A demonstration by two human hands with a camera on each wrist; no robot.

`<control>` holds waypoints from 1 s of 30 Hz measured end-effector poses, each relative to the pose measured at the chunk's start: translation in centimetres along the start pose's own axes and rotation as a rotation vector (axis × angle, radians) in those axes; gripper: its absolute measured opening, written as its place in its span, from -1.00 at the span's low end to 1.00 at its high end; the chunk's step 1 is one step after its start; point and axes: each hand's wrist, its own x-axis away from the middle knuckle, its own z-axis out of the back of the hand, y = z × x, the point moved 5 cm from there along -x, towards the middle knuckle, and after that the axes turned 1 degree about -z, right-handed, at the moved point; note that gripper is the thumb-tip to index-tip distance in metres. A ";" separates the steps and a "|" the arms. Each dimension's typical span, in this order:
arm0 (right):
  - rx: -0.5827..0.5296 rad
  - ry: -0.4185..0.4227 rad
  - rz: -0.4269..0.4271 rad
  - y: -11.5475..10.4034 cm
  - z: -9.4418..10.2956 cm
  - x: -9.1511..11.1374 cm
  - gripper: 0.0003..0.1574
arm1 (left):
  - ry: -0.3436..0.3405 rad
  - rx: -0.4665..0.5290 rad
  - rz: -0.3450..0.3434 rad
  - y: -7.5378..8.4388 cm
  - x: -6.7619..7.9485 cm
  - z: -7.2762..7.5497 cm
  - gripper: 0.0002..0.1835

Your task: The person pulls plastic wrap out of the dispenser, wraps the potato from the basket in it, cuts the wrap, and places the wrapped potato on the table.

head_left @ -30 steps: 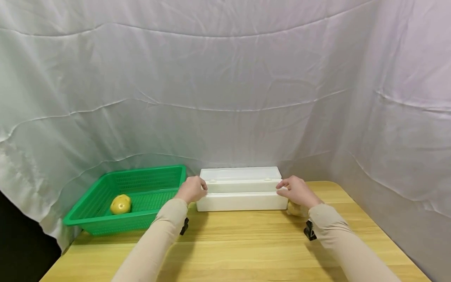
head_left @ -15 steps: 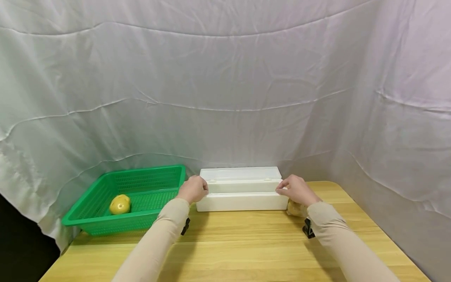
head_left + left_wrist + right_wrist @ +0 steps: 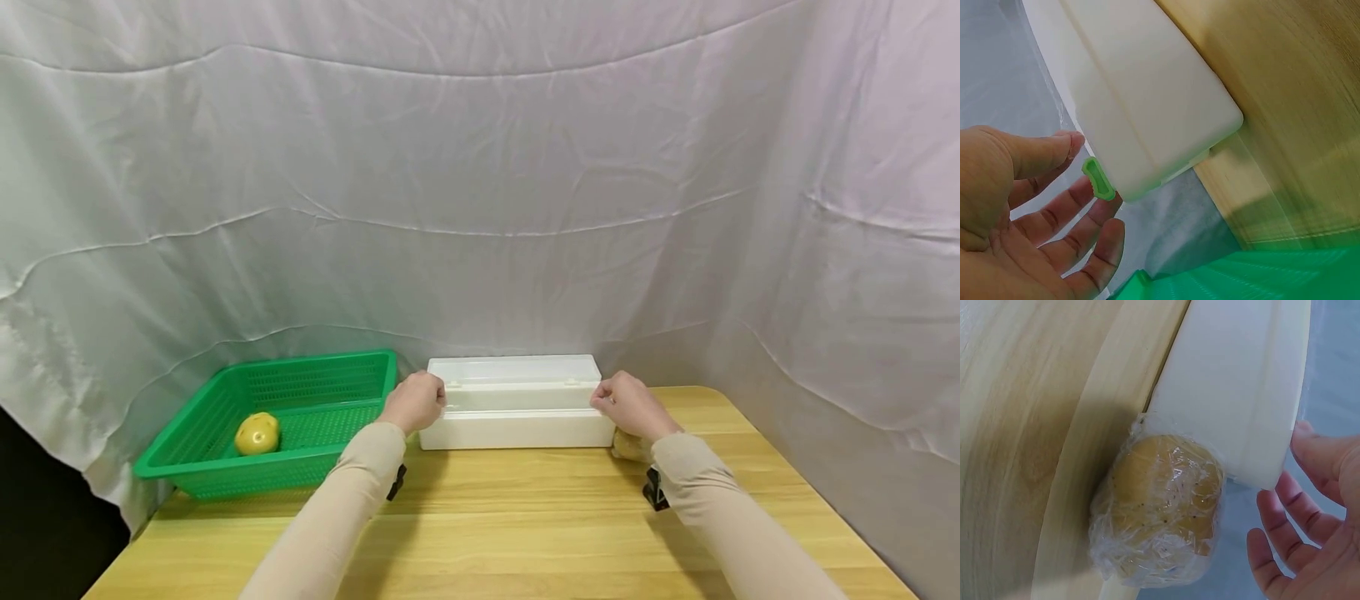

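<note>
Pinching clear film (image 3: 1059, 104), seemingly, left hand (image 3: 417, 402) and right hand (image 3: 632, 405) stood at opposite ends of white box (image 3: 517, 432), thumbs and forefingers together, remaining fingers loosely curled; wide spacing presumably held film even. Film-wrapped potato (image 3: 1163, 503) sat on table (image 3: 495, 525) at box's right end. Yellow potato (image 3: 258, 434) lay in green basket (image 3: 251, 481) on left, walls likely preventing rolling.

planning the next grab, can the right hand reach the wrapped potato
Probably yes: the wrapped potato lies beside the white box, close to the right hand, with nothing visible between them.
</note>
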 end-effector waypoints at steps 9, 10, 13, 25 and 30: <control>0.053 0.058 0.034 -0.1 -0.4 -0.4 -0.83 | -0.015 0.001 0.006 -0.3 0.0 0.3 -0.68; 0.056 0.061 0.034 -0.1 -0.4 -0.4 -0.83 | -0.011 -0.004 0.001 -0.4 0.0 0.4 -0.67; 0.063 0.064 0.028 0.0 -0.4 -0.6 -0.84 | -0.002 -0.011 -0.008 -0.4 0.0 0.7 -0.63; 0.063 0.062 0.027 0.1 -0.2 -0.8 -0.92 | 0.016 0.010 0.009 -0.6 0.2 0.8 -0.73; 0.076 0.091 0.002 0.1 -0.2 -1.0 -0.90 | 0.026 0.010 0.015 -0.6 0.2 0.9 -0.78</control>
